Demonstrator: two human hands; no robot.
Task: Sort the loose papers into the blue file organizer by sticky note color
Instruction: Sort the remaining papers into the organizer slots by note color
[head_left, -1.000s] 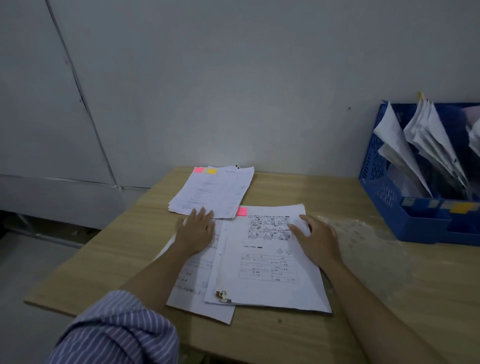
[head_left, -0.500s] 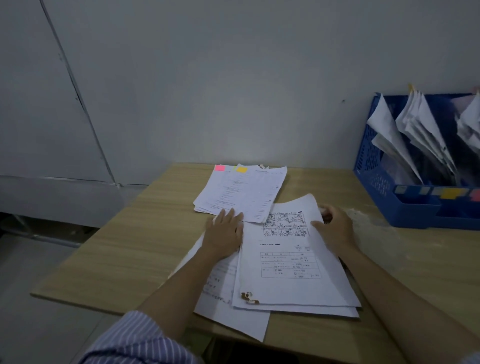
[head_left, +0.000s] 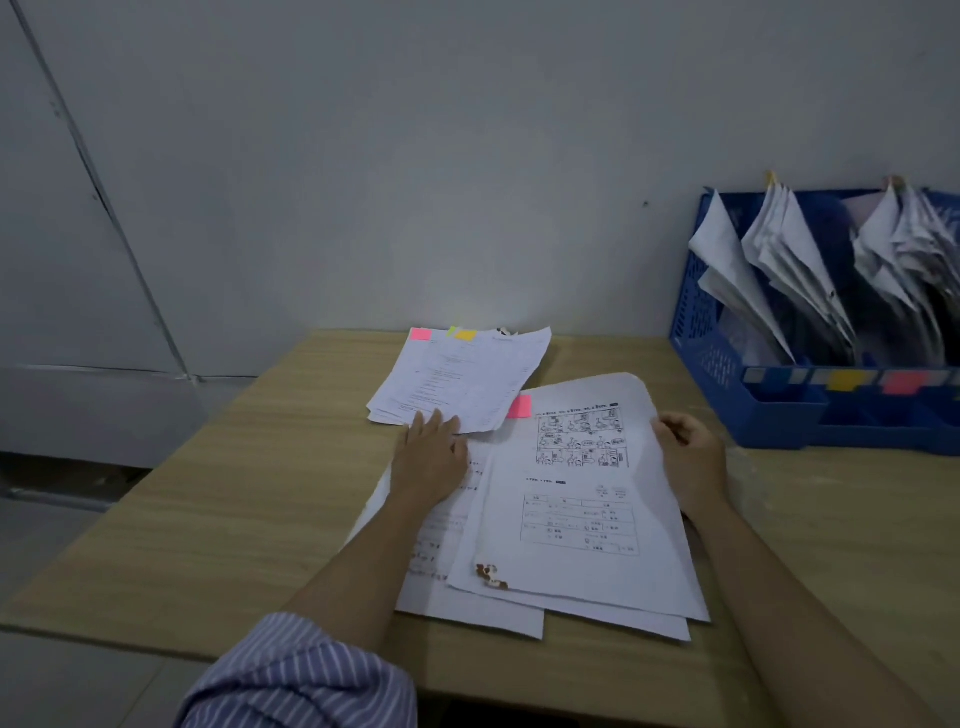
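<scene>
Left hand (head_left: 431, 457): lying flat, fingers straight, pressing the lower sheets (head_left: 441, 551) left of the top sheet (head_left: 582, 519).
Right hand (head_left: 693, 457): curling round the top sheet's right edge, lifting it.
Pink note (head_left: 519, 406): sticking out at the top sheet's upper left corner.
Stack (head_left: 462, 379): sitting just behind the top sheet.
Organizer (head_left: 727, 384): standing on the surface (head_left: 208, 493), right of the top sheet.

Top sheet (head_left: 582, 499): I see white print with a comic grid, pink sticky note (head_left: 519, 406) at its far-left corner, right edge lifted.
Far stack (head_left: 462, 379): flat, tabbed.
Blue file organizer (head_left: 727, 384): far right, papers upright.
</scene>
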